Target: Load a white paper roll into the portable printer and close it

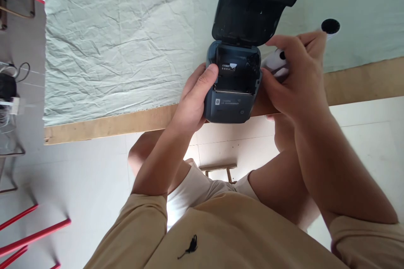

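Note:
A dark label printer [232,107] sits at the table's front edge with its black lid [248,8] swung up and back. Its inner bay lies exposed, with white printed text and a small code on the floor of the bay. My left hand [197,96] grips the printer's left side, thumb on the rim. Beside the printer's right side, my right hand [298,75] has its thumb and fingers closed round a small white paper roll [273,62], partly hidden by the fingers. Just beyond those knuckles, another white roll [334,33] with a dark core hole rests on the cloth.
A wrinkled pale green cloth [126,42] covers the table, whose bare wooden edge [110,118] faces me. On the left are cables and a black adapter [8,86]. Red bars [34,237] stand at lower left, and a wooden stool [219,168] is on the floor under the table.

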A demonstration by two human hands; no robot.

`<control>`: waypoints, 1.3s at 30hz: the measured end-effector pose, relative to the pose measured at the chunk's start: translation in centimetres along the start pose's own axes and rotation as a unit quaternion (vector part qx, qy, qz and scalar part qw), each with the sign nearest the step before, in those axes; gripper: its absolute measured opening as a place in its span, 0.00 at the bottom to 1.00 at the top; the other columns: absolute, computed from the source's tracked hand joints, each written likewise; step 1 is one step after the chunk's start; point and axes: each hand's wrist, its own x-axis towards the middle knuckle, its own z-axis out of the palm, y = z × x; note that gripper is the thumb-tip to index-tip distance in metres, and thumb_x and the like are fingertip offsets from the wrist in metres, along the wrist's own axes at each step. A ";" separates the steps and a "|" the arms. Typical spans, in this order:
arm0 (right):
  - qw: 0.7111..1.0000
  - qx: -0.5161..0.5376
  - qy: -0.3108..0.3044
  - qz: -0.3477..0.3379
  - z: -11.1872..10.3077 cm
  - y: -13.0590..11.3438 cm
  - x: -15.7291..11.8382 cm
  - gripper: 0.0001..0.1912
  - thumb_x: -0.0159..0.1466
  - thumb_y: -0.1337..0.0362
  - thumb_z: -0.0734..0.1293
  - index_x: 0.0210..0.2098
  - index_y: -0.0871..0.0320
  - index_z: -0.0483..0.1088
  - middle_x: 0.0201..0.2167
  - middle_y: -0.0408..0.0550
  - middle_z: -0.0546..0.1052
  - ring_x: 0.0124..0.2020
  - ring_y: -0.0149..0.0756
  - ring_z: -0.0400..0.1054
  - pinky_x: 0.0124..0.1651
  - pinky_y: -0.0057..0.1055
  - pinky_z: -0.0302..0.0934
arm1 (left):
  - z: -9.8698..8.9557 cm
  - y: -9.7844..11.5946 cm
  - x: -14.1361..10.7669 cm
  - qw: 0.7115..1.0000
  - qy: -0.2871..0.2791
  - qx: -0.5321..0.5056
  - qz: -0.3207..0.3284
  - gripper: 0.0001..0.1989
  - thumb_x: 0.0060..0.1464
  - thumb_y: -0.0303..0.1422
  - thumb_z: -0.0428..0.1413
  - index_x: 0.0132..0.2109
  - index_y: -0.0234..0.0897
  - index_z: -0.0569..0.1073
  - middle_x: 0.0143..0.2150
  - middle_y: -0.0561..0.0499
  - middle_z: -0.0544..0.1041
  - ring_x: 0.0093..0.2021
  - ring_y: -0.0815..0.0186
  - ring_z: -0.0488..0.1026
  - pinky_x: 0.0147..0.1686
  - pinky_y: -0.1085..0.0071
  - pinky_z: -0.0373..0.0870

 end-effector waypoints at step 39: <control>0.975 0.211 0.069 -0.017 0.9 -3.1 1.5 0.28 0.75 0.41 0.64 0.72 0.30 0.64 0.69 0.45 0.79 0.70 0.54 0.77 0.66 0.57 0.75 | -0.8 0.0 0.8 0.996 0.015 0.078 0.042 0.44 0.47 0.50 0.80 0.69 0.50 0.75 0.55 0.45 0.83 0.68 0.37 0.82 0.59 0.49 0.86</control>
